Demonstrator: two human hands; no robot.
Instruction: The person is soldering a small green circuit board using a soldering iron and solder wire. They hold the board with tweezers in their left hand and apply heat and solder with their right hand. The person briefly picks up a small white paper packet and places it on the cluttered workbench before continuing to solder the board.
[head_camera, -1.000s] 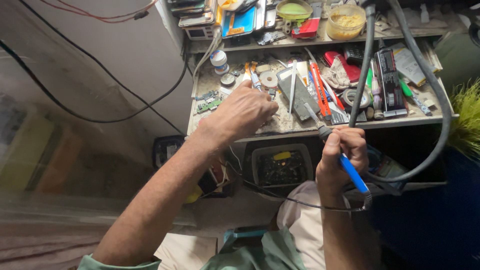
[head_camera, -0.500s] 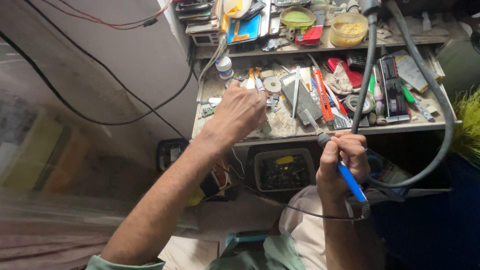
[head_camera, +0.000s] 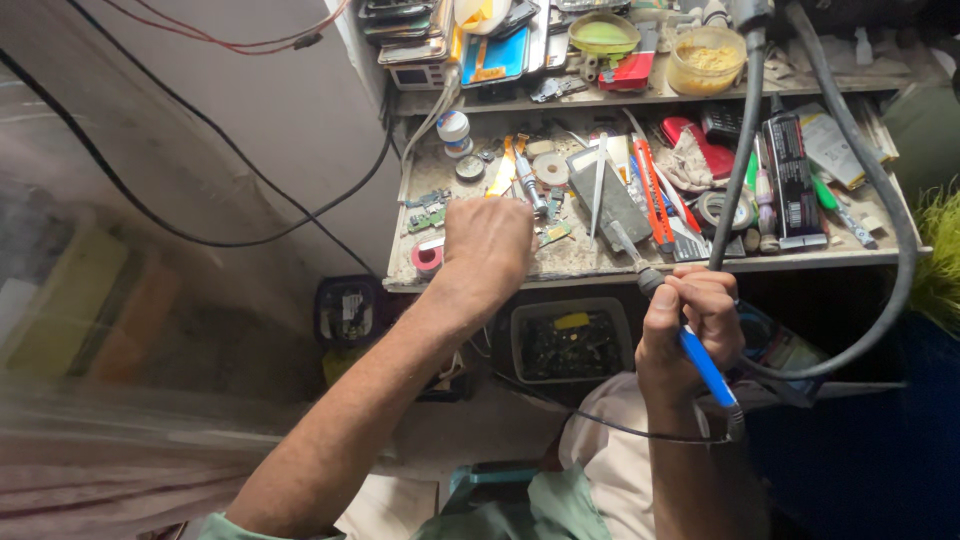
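Observation:
My right hand (head_camera: 690, 325) grips a soldering iron with a blue handle (head_camera: 708, 368); its metal tip (head_camera: 622, 240) points up over the cluttered bench shelf (head_camera: 600, 262). My left hand (head_camera: 488, 245) rests knuckles-up on the shelf's left part, fingers curled down among small parts. Whether it holds anything is hidden. Beside it lie a red tape roll (head_camera: 427, 258), a small green circuit board (head_camera: 426, 218) and tweezers (head_camera: 598, 185).
The shelf carries a red-handled knife (head_camera: 650, 195), a black tube (head_camera: 792, 180), a tape ring (head_camera: 714, 210) and a white jar (head_camera: 455, 130). An upper shelf holds phones (head_camera: 495, 55) and a yellow tub (head_camera: 705, 60). A thick grey hose (head_camera: 880, 200) loops at right. A black tray (head_camera: 572, 340) sits below.
The view has shifted slightly. My left hand has moved a little down toward the shelf's front edge. The right hand still holds the iron in much the same place.

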